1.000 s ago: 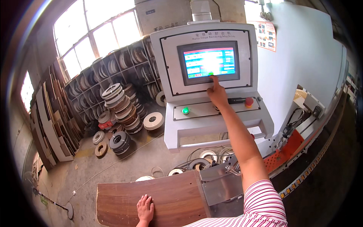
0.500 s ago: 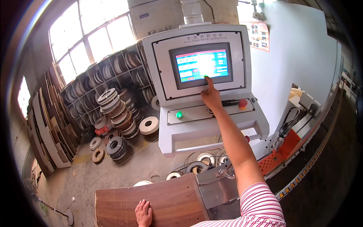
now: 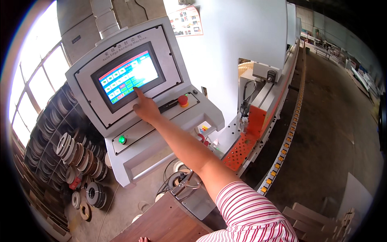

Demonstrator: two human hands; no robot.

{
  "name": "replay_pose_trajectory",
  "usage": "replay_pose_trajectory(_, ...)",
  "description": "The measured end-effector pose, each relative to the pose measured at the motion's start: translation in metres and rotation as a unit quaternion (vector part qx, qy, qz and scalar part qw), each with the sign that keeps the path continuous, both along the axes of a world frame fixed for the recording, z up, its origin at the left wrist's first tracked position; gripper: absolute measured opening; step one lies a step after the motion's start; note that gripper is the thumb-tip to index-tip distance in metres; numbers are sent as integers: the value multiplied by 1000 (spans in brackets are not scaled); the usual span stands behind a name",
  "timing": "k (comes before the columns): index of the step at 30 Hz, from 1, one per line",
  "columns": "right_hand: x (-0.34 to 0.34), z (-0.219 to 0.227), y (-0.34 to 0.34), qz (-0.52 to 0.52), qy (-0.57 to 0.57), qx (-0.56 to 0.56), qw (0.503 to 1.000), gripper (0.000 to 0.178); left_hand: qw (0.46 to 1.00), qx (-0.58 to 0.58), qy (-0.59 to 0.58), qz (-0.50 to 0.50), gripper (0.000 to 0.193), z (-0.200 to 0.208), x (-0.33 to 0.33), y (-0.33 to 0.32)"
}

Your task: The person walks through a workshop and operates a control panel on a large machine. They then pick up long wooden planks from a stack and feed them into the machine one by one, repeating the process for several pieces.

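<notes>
With its index finger stretched out and the other fingers curled, my right hand touches the lower edge of a lit touchscreen. It holds nothing. The screen sits in a tilted grey control console. A green button and a red mushroom-shaped stop button are on the ledge below. At the bottom edge, only the fingertips of my left hand show, resting flat on a brown wood-grain board; the rest of that hand is out of view.
A large pale machine body stands beyond the console. An orange perforated guard and a conveyor track with yellow pads run along its right. Edge-banding rolls sit at left; boards lie at lower right.
The view has swung to the right, so the console sits farther left and more conveyor shows. The screen shows a different page. My right finger stays at its lower edge.
</notes>
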State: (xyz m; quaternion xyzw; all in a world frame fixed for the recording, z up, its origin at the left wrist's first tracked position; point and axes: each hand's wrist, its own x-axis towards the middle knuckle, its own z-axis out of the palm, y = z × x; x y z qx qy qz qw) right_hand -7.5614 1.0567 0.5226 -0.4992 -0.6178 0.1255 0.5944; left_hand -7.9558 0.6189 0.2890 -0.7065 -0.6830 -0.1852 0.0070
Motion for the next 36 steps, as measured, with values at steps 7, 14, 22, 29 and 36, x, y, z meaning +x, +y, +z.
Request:
replay_pose_trajectory(7,-2,1,-1,22,20,3,1000,67,1000,-3,0,9,39,-3,-3,-4)
replay_pose_trajectory(14,2,-7,10,92,42,37,994,65,1000,9,5,7,38,-1,0,-5)
replay_pose_trajectory(22,46,63,-145,167,162,168,958,56,1000,1,12,-4,37,0,-4,-10)
replay_pose_trajectory(29,72,-46,-409,80,239,110,961,42,1000,-23,-5,-7,44,-11,-12,-25)
replay_pose_trajectory(36,-12,-187,-690,-91,158,-153,971,37,996,-58,66,5,46,-77,-64,7)
